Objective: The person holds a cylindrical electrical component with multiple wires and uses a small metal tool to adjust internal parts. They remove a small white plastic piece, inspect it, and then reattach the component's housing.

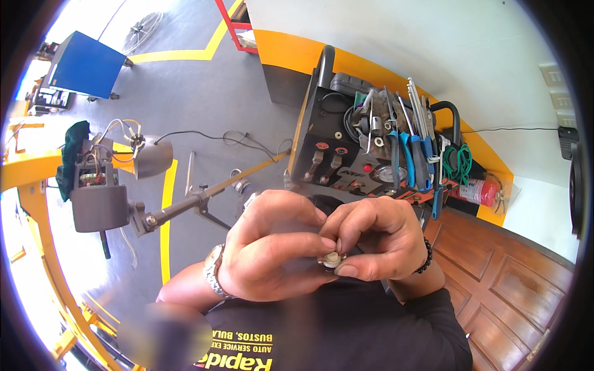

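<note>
Close in front of my chest, both hands meet around a small cream-coloured part (332, 260) with bits of metal at its edges; its exact kind is too small to make out. My left hand (266, 247), with a metal watch (213, 272) on the wrist, pinches it from the left with thumb and fingertips. From the other side my right hand (387, 238), wearing a black bead bracelet (426, 256), grips it between thumb and bent fingers. The fingertips cover some of the part.
Beyond my hands stands a black machine (318, 133) topped with blue-handled pliers (395, 157), several other hand tools and a green cord (456, 162). At left, a grey round housing (99, 207) with exposed wires hangs on a metal arm (179, 207). A red fire extinguisher (482, 191) is at right.
</note>
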Available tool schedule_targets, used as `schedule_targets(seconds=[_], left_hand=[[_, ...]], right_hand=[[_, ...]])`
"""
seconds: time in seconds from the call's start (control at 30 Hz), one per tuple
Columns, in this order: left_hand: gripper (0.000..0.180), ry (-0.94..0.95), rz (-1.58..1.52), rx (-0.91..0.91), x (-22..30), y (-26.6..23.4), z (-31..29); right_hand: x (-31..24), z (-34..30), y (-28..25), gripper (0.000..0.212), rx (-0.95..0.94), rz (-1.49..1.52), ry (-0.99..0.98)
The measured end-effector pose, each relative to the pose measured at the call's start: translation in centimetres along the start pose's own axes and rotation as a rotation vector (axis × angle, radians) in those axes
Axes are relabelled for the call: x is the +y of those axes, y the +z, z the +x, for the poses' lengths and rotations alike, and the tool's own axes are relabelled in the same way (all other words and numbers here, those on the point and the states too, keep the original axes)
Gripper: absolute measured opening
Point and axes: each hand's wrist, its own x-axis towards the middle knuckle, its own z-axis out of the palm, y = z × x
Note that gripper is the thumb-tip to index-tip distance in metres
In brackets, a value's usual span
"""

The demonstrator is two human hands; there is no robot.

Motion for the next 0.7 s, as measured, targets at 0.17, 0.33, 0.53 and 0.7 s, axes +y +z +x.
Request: schedule_targets(seconds=[0.17, 0.33, 0.53, 0.7], left_hand=[[0.052, 0.063, -0.075, -0.011, -0.3, -0.3, 0.2], [0.038, 0.060, -0.058, -0.014, -0.8, -0.8, -0.2], [0.021, 0.020, -0.072, 0.009, -1.7, -1.1, -0.9], [0.020, -0.007, -0.096, 0.005, -2.3, -1.2, -1.4]], right_hand=[[0.6, 0.1, 0.6, 0.015, 0.045, 0.196, 0.063], [0.5, 0.3, 0.4, 0.013, 0.059, 0.110, 0.076], [0.8, 0.1, -0.9, 0.009, 0.250, 0.100, -0.059], [0.4, -0.3, -2.3, 0.011, 0.362, -0.076, -0.172]])
